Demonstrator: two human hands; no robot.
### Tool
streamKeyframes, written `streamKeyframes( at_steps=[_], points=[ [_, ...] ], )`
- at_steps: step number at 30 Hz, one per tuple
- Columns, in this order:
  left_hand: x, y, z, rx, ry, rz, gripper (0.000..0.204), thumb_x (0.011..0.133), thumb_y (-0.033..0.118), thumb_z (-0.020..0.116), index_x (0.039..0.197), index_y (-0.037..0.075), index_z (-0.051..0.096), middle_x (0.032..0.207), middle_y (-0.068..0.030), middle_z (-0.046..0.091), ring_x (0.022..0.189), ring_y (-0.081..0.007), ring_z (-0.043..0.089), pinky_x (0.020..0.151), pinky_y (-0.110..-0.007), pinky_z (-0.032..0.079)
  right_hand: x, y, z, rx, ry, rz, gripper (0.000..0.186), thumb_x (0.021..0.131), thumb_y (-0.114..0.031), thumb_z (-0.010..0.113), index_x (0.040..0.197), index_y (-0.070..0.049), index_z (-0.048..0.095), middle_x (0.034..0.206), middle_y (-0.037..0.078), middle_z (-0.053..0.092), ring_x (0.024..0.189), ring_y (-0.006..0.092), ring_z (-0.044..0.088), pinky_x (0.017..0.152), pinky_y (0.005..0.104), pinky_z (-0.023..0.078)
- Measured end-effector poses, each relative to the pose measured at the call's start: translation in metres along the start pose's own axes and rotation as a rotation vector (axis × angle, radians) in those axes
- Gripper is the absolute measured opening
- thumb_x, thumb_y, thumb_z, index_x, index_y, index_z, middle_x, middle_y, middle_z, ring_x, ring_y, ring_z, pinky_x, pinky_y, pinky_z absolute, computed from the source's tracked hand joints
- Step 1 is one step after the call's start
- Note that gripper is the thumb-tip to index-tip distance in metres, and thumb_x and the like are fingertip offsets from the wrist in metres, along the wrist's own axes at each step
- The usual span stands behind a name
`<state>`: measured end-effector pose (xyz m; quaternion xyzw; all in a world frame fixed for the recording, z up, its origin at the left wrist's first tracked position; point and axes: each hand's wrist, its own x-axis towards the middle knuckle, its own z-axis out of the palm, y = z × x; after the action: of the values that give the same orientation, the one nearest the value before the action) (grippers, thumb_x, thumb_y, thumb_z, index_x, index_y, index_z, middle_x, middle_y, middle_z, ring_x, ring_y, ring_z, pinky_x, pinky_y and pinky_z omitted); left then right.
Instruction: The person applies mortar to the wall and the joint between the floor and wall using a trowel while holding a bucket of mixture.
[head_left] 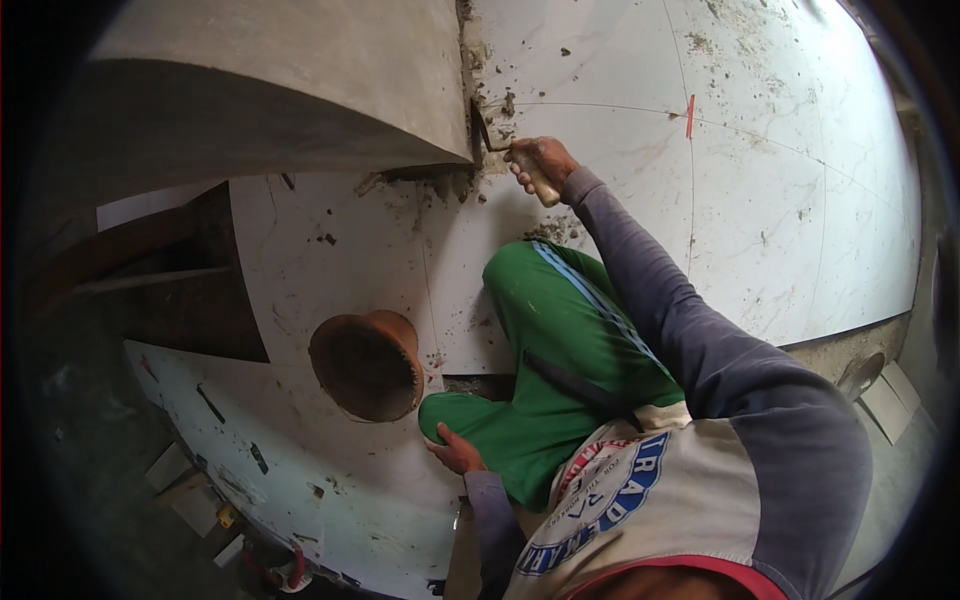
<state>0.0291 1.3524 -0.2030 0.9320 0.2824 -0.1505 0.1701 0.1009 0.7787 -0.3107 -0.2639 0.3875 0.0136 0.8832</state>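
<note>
My right hand (pixel 540 160) is stretched forward and shut on the wooden handle of a trowel (pixel 497 140). Its dark blade presses into a mortar-filled gap (pixel 472 60) between the white marble-look floor tiles (pixel 760 200) and a grey concrete wall (pixel 300 90). My left hand (pixel 457 452) rests fingers-down on a white tile beside my green trouser leg (pixel 560 350); it holds nothing. I crouch on the tiles in a grey-sleeved shirt.
A round brown clay pipe opening (pixel 368 365) sits in the floor just left of my knee. Mortar crumbs litter the tiles near the gap. A red tile spacer (pixel 690 115) stands in a joint far right. Tile offcuts (pixel 190 490) lie lower left, more scraps (pixel 885 395) lower right.
</note>
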Motion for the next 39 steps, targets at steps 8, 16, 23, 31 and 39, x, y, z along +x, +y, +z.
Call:
streamKeyframes(
  at_steps=[8, 16, 23, 31, 39],
  points=[
    [-0.002, 0.001, -0.002, 0.020, -0.021, -0.009, 0.082, 0.105, 0.058, 0.053, 0.161, 0.000, 0.037, 0.153, -0.0314, 0.053, 0.135, -0.0472, 0.059, 0.113, -0.052, 0.049, -0.020, 0.029, 0.018, 0.136, 0.132, -0.177, 0.035, 0.104, -0.035, 0.061, 0.107, 0.000, 0.063, 0.076, 0.007, 0.063, 0.056, 0.0170, 0.059, 0.046, 0.0337, 0.051],
    [0.004, -0.006, 0.001, 0.012, -0.018, -0.007, 0.081, 0.105, 0.058, 0.053, 0.160, 0.001, 0.038, 0.153, -0.0304, 0.053, 0.135, -0.0464, 0.059, 0.113, -0.052, 0.050, -0.067, 0.046, -0.004, -0.804, 0.376, -0.275, 0.048, 0.103, -0.037, 0.058, 0.081, 0.003, 0.071, 0.066, 0.014, 0.068, 0.063, 0.0258, 0.070, 0.055, 0.0405, 0.056],
    [0.005, -0.008, 0.002, -0.032, -0.027, -0.041, 0.080, 0.104, 0.059, 0.054, 0.160, 0.003, 0.039, 0.154, -0.0291, 0.053, 0.134, -0.0455, 0.060, 0.112, -0.052, 0.051, -0.029, 0.014, 0.002, -1.643, 0.605, -0.303, 0.041, 0.094, -0.043, 0.066, 0.087, -0.004, 0.078, 0.079, 0.026, 0.073, 0.082, 0.0440, 0.073, 0.083, 0.0526, 0.059],
    [0.003, -0.007, 0.001, -0.045, -0.023, -0.003, 0.077, 0.106, 0.054, 0.055, 0.161, 0.004, 0.038, 0.156, -0.0283, 0.051, 0.136, -0.0438, 0.059, 0.112, -0.050, 0.051, 0.091, -0.061, 0.031, -1.786, 0.505, -0.710, 0.023, 0.089, -0.025, 0.067, 0.099, -0.007, 0.078, 0.114, 0.023, 0.072, 0.096, 0.0431, 0.074, 0.084, 0.0539, 0.059],
    [0.000, 0.002, -0.001, -0.107, -0.062, -0.029, 0.076, 0.106, 0.055, 0.054, 0.159, 0.003, 0.041, 0.150, -0.0300, 0.055, 0.128, -0.0449, 0.063, 0.106, -0.052, 0.053, 0.099, -0.075, 0.033, -1.707, 0.434, -0.935, 0.018, 0.084, -0.020, 0.070, 0.091, -0.004, 0.075, 0.110, 0.023, 0.071, 0.094, 0.0439, 0.073, 0.085, 0.0518, 0.059]
  ],
)
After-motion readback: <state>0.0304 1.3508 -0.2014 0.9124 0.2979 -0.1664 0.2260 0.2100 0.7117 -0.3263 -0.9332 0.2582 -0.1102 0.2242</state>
